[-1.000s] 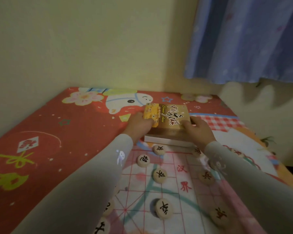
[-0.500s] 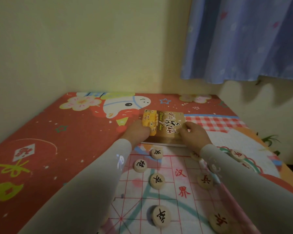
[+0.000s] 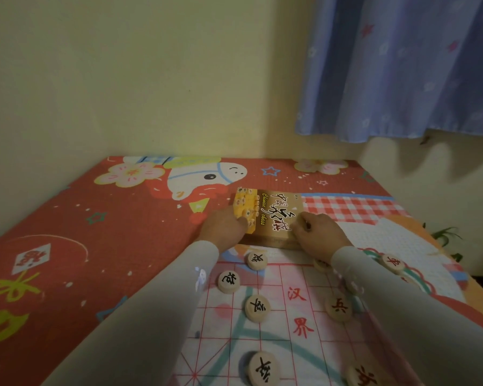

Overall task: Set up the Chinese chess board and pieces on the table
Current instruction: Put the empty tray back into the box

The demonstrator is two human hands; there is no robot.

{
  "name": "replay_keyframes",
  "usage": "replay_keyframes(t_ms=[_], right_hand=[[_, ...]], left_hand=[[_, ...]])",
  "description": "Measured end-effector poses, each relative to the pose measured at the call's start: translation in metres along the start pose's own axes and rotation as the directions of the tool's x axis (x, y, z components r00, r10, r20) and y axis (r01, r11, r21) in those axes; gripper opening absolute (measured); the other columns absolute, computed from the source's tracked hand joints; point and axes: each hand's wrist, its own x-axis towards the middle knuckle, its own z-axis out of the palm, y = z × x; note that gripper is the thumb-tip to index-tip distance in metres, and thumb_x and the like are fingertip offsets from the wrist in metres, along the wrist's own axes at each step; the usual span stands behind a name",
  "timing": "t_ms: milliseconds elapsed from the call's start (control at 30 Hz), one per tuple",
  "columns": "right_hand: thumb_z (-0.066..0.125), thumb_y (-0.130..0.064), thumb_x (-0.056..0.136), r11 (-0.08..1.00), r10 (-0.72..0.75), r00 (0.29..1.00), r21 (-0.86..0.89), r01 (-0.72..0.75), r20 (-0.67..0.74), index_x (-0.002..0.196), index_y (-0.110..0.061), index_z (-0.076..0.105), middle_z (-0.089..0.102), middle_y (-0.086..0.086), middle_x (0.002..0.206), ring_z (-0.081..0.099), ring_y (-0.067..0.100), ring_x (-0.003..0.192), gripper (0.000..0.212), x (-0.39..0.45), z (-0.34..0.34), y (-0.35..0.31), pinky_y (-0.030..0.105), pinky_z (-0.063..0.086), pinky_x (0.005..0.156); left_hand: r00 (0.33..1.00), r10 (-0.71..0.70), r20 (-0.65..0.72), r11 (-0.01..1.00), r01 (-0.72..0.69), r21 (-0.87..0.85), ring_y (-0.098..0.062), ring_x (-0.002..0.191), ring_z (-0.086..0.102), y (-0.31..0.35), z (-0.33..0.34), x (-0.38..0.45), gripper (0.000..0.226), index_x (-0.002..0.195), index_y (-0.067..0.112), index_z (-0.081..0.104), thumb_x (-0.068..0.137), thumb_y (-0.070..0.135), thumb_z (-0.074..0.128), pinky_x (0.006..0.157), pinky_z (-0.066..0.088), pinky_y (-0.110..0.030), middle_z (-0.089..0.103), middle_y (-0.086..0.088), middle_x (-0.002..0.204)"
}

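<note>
The chess box [image 3: 273,215] lies flat on the surface [image 3: 67,246] just past the far edge of the board [image 3: 273,344], straight ahead of the person, with its long axis running away from the body. Both hands are on it at the near end: the left hand [image 3: 223,227] grips the near left corner by the yellow printed strip, fingers curled against the side and thumb on top, and the right hand [image 3: 318,232] holds the near right corner with fingers bent over the lid. Neither hand is nearer; the box sits between them, so any shift or lift would likely be a two-handed one.

The box is a flat rectangular carton, brown with a wood-grain look and black brush lettering. The board is a thin, limp sheet printed with a red grid and red river characters, lying smooth over the colourful cartoon-print cloth that covers the surface. The pieces [image 3: 257,307] are thick round wooden discs, pale and smooth, with black or red characters; they lie scattered on and beside the board, not yet on their points, so the arranging looks largely undone.
</note>
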Motion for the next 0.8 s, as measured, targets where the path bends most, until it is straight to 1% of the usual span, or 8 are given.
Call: replay_keyframes(t_ms=[133,267,400,500,567,633,700,800], right_hand=[[0.041,-0.041,0.097,1.000,0.013,1.000,0.023,-0.013,0.029,0.095,-0.018,0.054,0.061,0.007,0.090,0.055,0.020,0.076,0.027,-0.002,-0.002,-0.001,0.024,0.034,0.053],[0.043,-0.039,0.097,0.998,0.033,0.998,0.051,-0.036,0.057,0.095,-0.017,0.053,0.061,0.007,0.093,0.054,0.019,0.078,0.024,0.000,-0.006,-0.001,0.024,0.034,0.054],[0.049,-0.045,0.092,0.991,0.043,0.991,0.117,-0.058,0.131,0.090,-0.018,0.052,0.060,0.004,0.090,0.053,0.019,0.078,0.027,0.003,-0.011,0.003,0.029,0.039,0.060],[0.061,-0.050,0.084,0.965,0.045,0.975,0.244,-0.099,0.217,0.089,-0.024,0.054,0.062,-0.001,0.094,0.058,0.019,0.087,0.028,0.005,-0.019,0.002,0.037,0.049,0.079],[0.069,-0.039,0.083,0.895,0.037,0.961,0.418,-0.154,0.274,0.095,-0.033,0.052,0.059,-0.005,0.098,0.061,0.020,0.094,0.022,0.007,-0.026,0.001,0.038,0.053,0.087],[0.075,-0.024,0.080,0.809,0.045,0.967,0.558,-0.183,0.252,0.117,-0.032,0.050,0.059,-0.002,0.107,0.063,0.023,0.098,0.045,0.015,-0.028,0.003,0.037,0.056,0.087],[0.078,-0.018,0.078,0.809,0.081,0.988,0.570,-0.142,0.131,0.131,-0.021,0.050,0.060,0.005,0.118,0.063,0.024,0.101,0.060,0.030,-0.025,0.008,0.037,0.056,0.087],[0.076,-0.019,0.080,0.852,0.095,0.995,0.518,-0.076,-0.009,0.133,-0.017,0.053,0.059,0.004,0.125,0.061,0.024,0.106,0.058,0.059,-0.019,0.014,0.035,0.052,0.088]], left_hand=[[0.996,-0.089,0.002,0.969,0.087,-0.230,-0.015,0.070,0.057,-0.001,-0.003,0.001,0.012,0.075,0.020,0.057,0.087,0.021,0.058,0.057,0.039,-0.024,0.063,0.000,0.079],[0.989,-0.140,0.037,0.906,0.143,-0.398,-0.019,0.066,0.057,0.001,-0.007,0.004,0.013,0.072,0.017,0.060,0.083,0.009,0.056,0.062,0.042,-0.026,0.062,-0.005,0.074],[0.963,-0.207,0.173,0.852,0.264,-0.452,-0.013,0.071,0.056,0.003,-0.016,0.006,0.016,0.097,0.019,0.060,0.088,0.008,0.053,0.057,0.045,-0.023,0.060,-0.001,0.083],[0.943,-0.221,0.251,0.763,0.327,-0.558,-0.019,0.086,0.064,0.001,-0.022,0.012,0.022,0.106,0.020,0.061,0.090,0.006,0.053,0.059,0.055,-0.029,0.066,-0.007,0.101],[0.949,-0.226,0.219,0.706,0.314,-0.635,-0.024,0.090,0.065,0.001,-0.022,0.022,0.021,0.108,0.016,0.059,0.090,0.005,0.056,0.054,0.055,-0.028,0.065,-0.013,0.109],[0.961,-0.233,0.151,0.653,0.269,-0.708,-0.030,0.096,0.066,0.004,-0.019,0.035,0.017,0.102,0.013,0.056,0.089,0.004,0.060,0.055,0.057,-0.033,0.061,-0.019,0.114],[0.967,-0.242,0.079,0.612,0.216,-0.761,-0.035,0.096,0.066,0.003,-0.012,0.051,0.013,0.095,0.013,0.055,0.088,0.006,0.064,0.067,0.060,-0.045,0.059,-0.020,0.114],[0.981,-0.182,-0.062,0.723,0.091,-0.684,-0.032,0.087,0.065,0.006,0.000,0.074,0.003,0.089,0.011,0.057,0.092,0.011,0.060,0.077,0.058,-0.052,0.059,-0.011,0.109]])
